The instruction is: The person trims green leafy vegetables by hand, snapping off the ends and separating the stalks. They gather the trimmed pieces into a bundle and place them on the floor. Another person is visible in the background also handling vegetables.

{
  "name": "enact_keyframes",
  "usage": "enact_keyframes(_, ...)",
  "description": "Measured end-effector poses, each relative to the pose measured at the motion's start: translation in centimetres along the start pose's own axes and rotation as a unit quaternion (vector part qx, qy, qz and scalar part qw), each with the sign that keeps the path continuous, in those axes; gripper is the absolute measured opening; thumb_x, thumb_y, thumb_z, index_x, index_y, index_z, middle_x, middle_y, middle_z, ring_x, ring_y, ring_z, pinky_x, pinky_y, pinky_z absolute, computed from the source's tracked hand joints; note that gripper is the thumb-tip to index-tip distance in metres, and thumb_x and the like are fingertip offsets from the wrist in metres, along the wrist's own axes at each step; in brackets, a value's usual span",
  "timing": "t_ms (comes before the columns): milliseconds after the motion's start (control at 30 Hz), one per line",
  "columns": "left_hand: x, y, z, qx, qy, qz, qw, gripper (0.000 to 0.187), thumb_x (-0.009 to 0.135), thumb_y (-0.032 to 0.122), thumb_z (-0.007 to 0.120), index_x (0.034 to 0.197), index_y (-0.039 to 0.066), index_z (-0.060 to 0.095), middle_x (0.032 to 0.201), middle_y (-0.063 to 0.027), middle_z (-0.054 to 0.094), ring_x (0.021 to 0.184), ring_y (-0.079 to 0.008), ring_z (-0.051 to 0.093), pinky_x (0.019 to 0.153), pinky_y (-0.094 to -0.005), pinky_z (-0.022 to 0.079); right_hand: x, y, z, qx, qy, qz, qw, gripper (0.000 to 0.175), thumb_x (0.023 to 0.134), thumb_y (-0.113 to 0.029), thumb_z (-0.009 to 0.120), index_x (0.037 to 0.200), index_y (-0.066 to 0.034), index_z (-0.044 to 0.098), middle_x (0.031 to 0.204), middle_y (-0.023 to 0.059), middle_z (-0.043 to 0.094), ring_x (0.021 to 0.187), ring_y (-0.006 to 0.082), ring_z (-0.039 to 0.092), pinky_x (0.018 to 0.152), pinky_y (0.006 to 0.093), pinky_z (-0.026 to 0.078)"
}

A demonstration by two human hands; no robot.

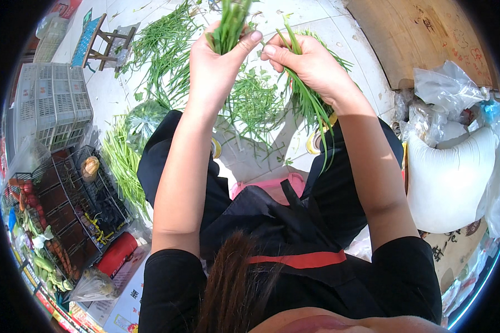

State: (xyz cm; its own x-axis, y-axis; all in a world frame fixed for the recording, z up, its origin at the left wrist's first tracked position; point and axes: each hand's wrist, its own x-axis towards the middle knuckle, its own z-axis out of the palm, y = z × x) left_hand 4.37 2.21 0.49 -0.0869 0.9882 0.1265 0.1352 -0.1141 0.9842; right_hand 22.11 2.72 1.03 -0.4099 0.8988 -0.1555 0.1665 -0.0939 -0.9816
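My left hand (215, 62) is closed around an upright bunch of green garlic chives or similar leafy stems (232, 27). A few long green blades (292, 37) are pinched in my right hand (314, 62), thumb against fingers. Both hands are raised close together, with the fingertips nearly meeting. Below and behind my right hand, more long green leaves (308, 104) hang or lie near my knee; how many of these I hold is unclear. On the tiled floor between my legs is a loose pile of thin green trimmings (256, 98).
A larger heap of greens (162, 54) spreads left, beside a paler-stemmed bundle (125, 162). Grey plastic crates (52, 100), a folding stool (104, 43) and wire baskets (87, 187) stand further left. A pink plastic stool (271, 185) is under me. Rightward are a white sack (450, 179) and cardboard (421, 37).
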Motion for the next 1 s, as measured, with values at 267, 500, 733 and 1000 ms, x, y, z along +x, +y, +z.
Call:
enact_keyframes(267,1.1,0.3,-1.9,-0.043,0.069,-0.045,0.996,0.014,0.090,0.014,0.067,0.094,0.001,0.069,0.076,0.0003,0.065,0.061,-0.0046,0.048,0.056,-0.0232,0.039,0.2,0.2,-0.1,-0.011,-0.023,0.003,1.000,0.025,0.097,-0.027,0.057,0.094,-0.0037,0.065,0.071,-0.0043,0.052,0.067,0.0055,0.046,0.065,0.0223,0.037)
enact_keyframes(500,-0.1,0.2,-0.9,-0.141,-0.112,-0.165,0.970,0.024,0.088,0.021,0.070,0.101,0.001,0.069,0.069,0.0012,0.057,0.057,-0.0072,0.043,0.053,-0.0229,0.034,0.9,0.8,0.1,0.098,0.072,-0.061,0.991,0.026,0.100,-0.027,0.051,0.092,-0.0049,0.062,0.071,-0.0033,0.054,0.067,0.0072,0.048,0.065,0.0232,0.039)
enact_keyframes(733,-1.1,0.3,0.3,-0.154,-0.221,-0.194,0.943,0.027,0.089,0.027,0.070,0.095,0.001,0.063,0.084,-0.0061,0.066,0.057,-0.0073,0.047,0.053,-0.0227,0.040,0.7,0.2,-0.6,0.235,0.093,-0.071,0.965,0.022,0.092,-0.025,0.067,0.094,-0.0036,0.063,0.066,-0.0034,0.054,0.054,0.0048,0.043,0.050,0.0221,0.034)
enact_keyframes(1000,-1.2,0.3,0.4,-0.254,-0.213,-0.208,0.920,0.040,0.095,0.037,0.061,0.110,-0.001,0.062,0.095,-0.0086,0.065,0.064,-0.0086,0.047,0.058,-0.0237,0.040,0.6,-0.2,-0.5,0.218,0.144,-0.067,0.963,0.020,0.086,-0.024,0.074,0.086,-0.0041,0.070,0.064,-0.0057,0.056,0.052,0.0022,0.040,0.049,0.0199,0.029)
